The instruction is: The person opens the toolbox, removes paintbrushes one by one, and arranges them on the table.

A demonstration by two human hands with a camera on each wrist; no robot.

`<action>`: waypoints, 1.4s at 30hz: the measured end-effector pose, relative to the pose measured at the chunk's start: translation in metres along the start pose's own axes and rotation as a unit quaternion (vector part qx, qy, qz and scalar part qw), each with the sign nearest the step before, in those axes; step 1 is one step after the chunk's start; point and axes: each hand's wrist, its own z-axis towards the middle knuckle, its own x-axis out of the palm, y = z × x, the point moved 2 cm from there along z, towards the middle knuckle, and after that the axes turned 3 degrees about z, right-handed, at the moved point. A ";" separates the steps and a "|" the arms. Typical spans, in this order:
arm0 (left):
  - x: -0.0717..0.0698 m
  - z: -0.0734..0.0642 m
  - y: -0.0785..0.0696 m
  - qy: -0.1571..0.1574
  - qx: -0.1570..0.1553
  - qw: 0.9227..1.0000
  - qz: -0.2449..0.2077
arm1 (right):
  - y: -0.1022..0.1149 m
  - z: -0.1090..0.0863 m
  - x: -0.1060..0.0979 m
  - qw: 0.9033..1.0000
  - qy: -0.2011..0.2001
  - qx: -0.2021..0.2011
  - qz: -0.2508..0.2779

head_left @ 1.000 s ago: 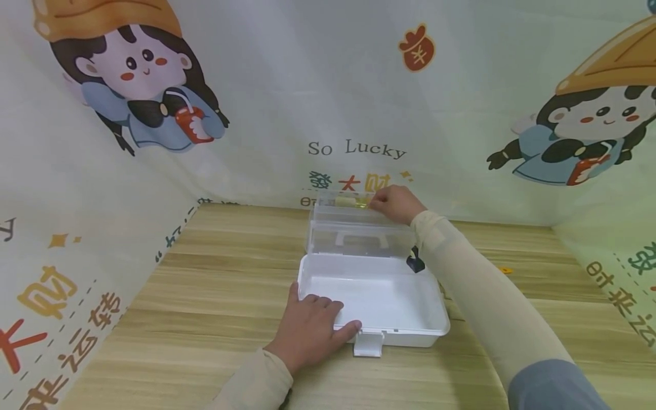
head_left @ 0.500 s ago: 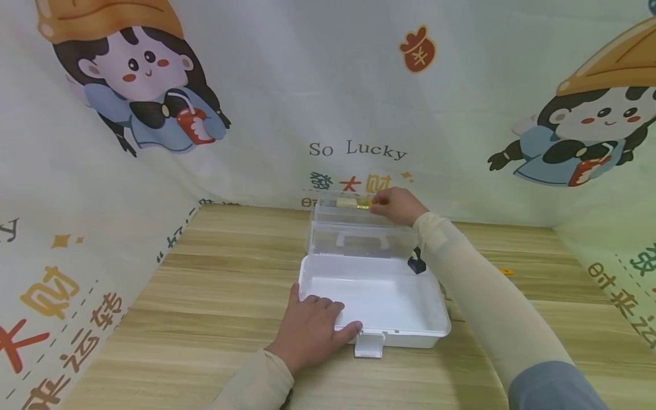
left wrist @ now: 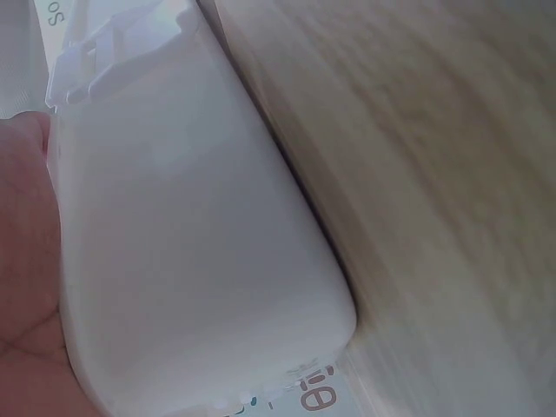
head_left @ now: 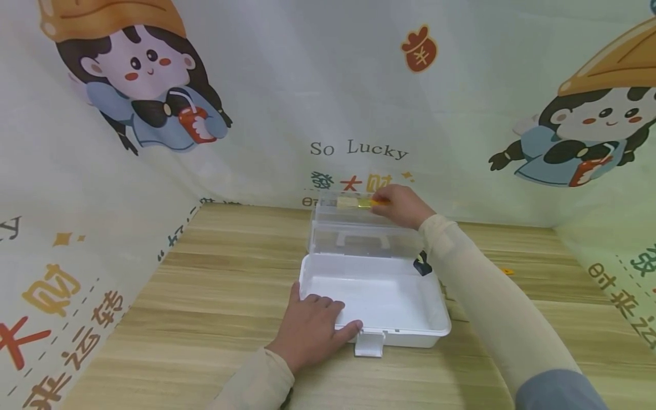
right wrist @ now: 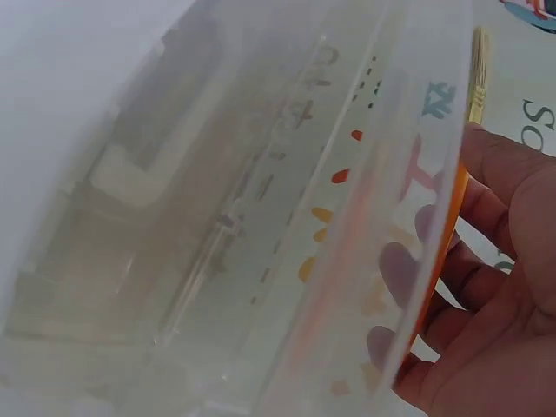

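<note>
A white plastic storage box [head_left: 374, 339] stands on the table with its clear lid [head_left: 320, 242] swung up at the back. My left hand [head_left: 310, 330] grips its front left rim, fingers over the wall and thumb along the front edge; the left wrist view has the palm [left wrist: 26, 269] against the outer wall. At the lid's far edge my right hand [head_left: 402, 205] holds a paintbrush [head_left: 348, 203] with pale bristles, a yellow ferrule and an orange handle. In the right wrist view the paintbrush [right wrist: 477, 82] lies along the lid's far side, some fingers partly blurred through it.
The front latch [head_left: 369, 345] of the box hangs down. Right of the box, a small orange item [head_left: 506, 271] lies on the wooden table [head_left: 230, 267], partly behind my forearm. A small black object [head_left: 423, 264] is under my right wrist. A printed cloth backdrop [head_left: 271, 102] rises behind.
My right hand has shifted slightly right, and more of the paintbrush's orange handle shows. The black object under that wrist moved with it. My left hand and the box stay put.
</note>
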 end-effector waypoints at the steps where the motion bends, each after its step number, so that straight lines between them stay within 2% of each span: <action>1: 0.000 0.000 0.000 0.000 0.000 1.000 0.001 | 0.001 -0.002 -0.002 1.000 -0.001 -0.003 -0.002; 9: -0.002 0.000 0.002 -0.003 0.004 1.000 0.002 | 0.003 -0.025 -0.013 0.999 -0.010 -0.033 -0.025; 17: 0.000 -0.002 -0.002 0.007 0.004 1.000 -0.005 | -0.017 -0.085 -0.019 0.995 -0.041 -0.076 -0.052; 24: 0.000 -0.003 -0.001 0.002 0.002 1.000 0.001 | -0.035 -0.131 -0.026 0.993 -0.049 -0.087 -0.061; 36: -0.001 0.000 0.000 0.004 0.001 1.000 -0.005 | -0.068 -0.186 -0.028 0.994 -0.042 -0.058 -0.080; 42: 0.000 0.000 -0.001 -0.001 0.005 1.000 -0.005 | -0.093 -0.216 -0.023 0.998 -0.019 0.000 -0.058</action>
